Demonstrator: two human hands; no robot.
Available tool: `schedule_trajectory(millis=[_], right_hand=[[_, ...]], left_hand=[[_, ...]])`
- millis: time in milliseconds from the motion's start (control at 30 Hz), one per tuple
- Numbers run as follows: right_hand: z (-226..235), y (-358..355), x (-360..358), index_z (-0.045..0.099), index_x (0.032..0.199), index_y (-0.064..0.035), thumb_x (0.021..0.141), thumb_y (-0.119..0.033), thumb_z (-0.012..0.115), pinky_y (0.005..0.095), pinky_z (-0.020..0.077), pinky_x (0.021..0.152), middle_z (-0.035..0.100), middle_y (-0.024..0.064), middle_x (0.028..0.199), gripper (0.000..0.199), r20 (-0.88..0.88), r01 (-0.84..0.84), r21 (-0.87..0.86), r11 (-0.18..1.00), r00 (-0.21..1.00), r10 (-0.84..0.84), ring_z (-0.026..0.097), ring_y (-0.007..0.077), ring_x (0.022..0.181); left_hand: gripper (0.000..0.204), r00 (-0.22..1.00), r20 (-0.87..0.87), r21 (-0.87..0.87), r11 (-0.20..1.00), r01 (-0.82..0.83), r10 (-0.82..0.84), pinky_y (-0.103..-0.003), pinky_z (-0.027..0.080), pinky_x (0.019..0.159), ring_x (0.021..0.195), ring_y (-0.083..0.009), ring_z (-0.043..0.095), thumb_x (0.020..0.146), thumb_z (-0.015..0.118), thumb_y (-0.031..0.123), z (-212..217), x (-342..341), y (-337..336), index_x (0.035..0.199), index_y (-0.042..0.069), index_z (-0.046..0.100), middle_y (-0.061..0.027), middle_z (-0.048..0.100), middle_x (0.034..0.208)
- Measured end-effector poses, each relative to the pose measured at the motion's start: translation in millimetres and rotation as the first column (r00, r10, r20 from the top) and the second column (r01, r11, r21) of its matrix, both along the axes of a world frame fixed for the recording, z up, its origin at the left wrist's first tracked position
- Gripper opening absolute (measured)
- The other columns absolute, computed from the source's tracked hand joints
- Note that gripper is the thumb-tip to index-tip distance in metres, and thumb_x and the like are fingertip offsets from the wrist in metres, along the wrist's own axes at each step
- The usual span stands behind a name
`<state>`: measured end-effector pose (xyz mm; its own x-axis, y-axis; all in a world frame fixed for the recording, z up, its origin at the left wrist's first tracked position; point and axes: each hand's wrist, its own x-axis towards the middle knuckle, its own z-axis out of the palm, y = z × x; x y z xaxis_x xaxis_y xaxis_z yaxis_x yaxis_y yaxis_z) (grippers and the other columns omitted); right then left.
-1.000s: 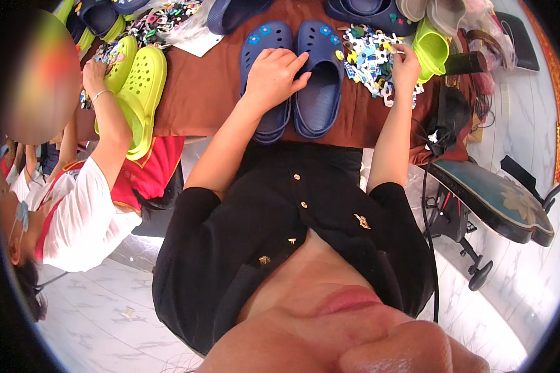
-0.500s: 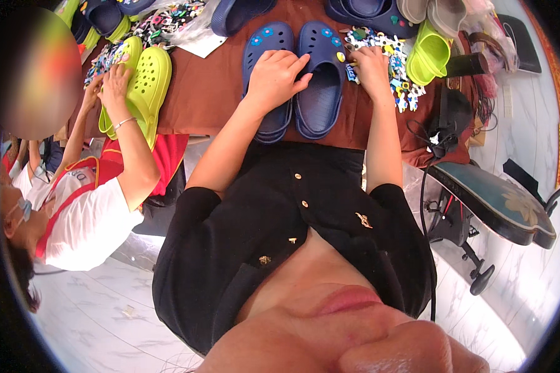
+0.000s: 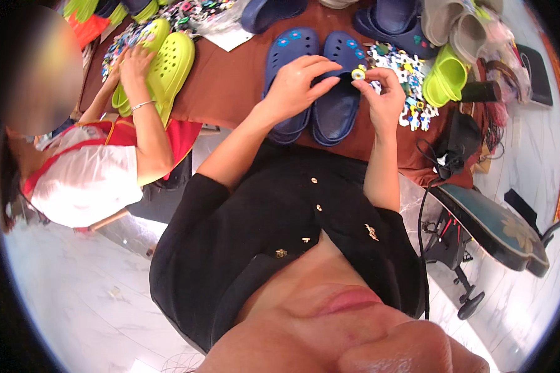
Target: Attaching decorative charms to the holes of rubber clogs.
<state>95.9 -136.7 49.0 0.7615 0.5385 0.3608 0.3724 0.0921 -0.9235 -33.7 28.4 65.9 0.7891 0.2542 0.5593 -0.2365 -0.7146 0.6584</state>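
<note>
At the near edge of the brown desk [image 3: 230, 87] we rest our left hand [image 3: 295, 84] on the blue clogs [image 3: 317, 81], which lie side by side with toes pointing away from us. The left grip is loosely spread, its fingers curled over the left clog and reaching toward the right one, with the fingertips coming close to the small charm. Just beside it, our right hand [image 3: 384, 96] hovers above the right clog, and its grip pinches a small round yellow-and-white charm [image 3: 358, 74] between thumb and forefinger, right over the upper of that clog. Blue dots of other charms already sit on the toes of both clogs.

To the right of our hands we see a scatter of colourful charms [image 3: 410, 81] spread on the desk, and beyond it a single lime-green clog [image 3: 445, 78] with pale grey clogs [image 3: 457, 28] behind. Farther back lie dark blue clogs [image 3: 392, 22].

To our left, another person in a white and red top [image 3: 84, 180] sits at the desk with a hand [image 3: 137, 62] on a pair of lime-green clogs [image 3: 162, 65], beside a second heap of charms [image 3: 193, 12].
</note>
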Motion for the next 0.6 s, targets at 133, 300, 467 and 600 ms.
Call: schedule_trajectory(millis=[133, 300, 467, 600], right_hand=[[9.3, 20.1, -28.0, 0.065, 0.090, 0.0004, 0.072, -0.001, 0.084, 0.0253, 0.0495, 0.076, 0.066, 0.0045, 0.087, 0.025, -0.028, -0.114, 0.053, 0.992, 0.993, 0.116, 0.062, 0.0119, 0.081], [13.7, 42.5, -51.4, 0.069, 0.091, -0.0010, 0.071, -0.001, 0.084, 0.0257, 0.0497, 0.077, 0.067, 0.0046, 0.086, 0.025, 0.041, -0.234, 0.024, 0.972, 0.972, 0.233, 0.062, 0.0124, 0.082], [13.3, 48.7, -55.0, 0.070, 0.095, -0.0015, 0.073, -0.001, 0.080, 0.0312, 0.0500, 0.078, 0.070, 0.0076, 0.090, 0.024, 0.256, -0.089, -0.027, 0.996, 0.962, 0.093, 0.064, 0.0210, 0.084], [3.4, 41.0, -48.3, 0.070, 0.094, -0.0038, 0.077, -0.005, 0.077, 0.0371, 0.0472, 0.081, 0.069, 0.0072, 0.091, 0.019, 0.414, -0.021, -0.141, 0.990, 0.907, 0.078, 0.061, 0.0263, 0.092]], left_hand=[[0.018, 0.987, -0.147, -0.393, 0.919, 0.004, -0.067, -0.029, 0.054, 0.078, 0.087, -0.0158, 0.068, 0.090, 0.069, 0.010, 12.4, -16.6, -4.6, 0.105, 0.000, 0.068, -0.0090, 0.071, 0.099], [0.017, 0.992, -0.053, -0.817, 0.576, 0.022, -0.113, -0.026, 0.054, 0.079, 0.087, -0.0114, 0.066, 0.091, 0.070, 0.009, 2.0, -37.3, 6.7, 0.104, -0.003, 0.067, -0.0059, 0.071, 0.095], [0.018, 0.993, -0.033, -0.862, 0.500, -0.084, 0.109, -0.026, 0.052, 0.078, 0.086, -0.0108, 0.067, 0.090, 0.070, 0.008, -19.4, -50.6, 50.6, 0.104, -0.002, 0.072, -0.0075, 0.073, 0.095], [0.018, 0.963, -0.210, -0.873, 0.411, -0.263, 0.169, -0.022, 0.050, 0.073, 0.083, -0.0098, 0.065, 0.088, 0.071, 0.007, -39.1, -53.2, 89.8, 0.105, -0.001, 0.074, -0.0069, 0.073, 0.093]])
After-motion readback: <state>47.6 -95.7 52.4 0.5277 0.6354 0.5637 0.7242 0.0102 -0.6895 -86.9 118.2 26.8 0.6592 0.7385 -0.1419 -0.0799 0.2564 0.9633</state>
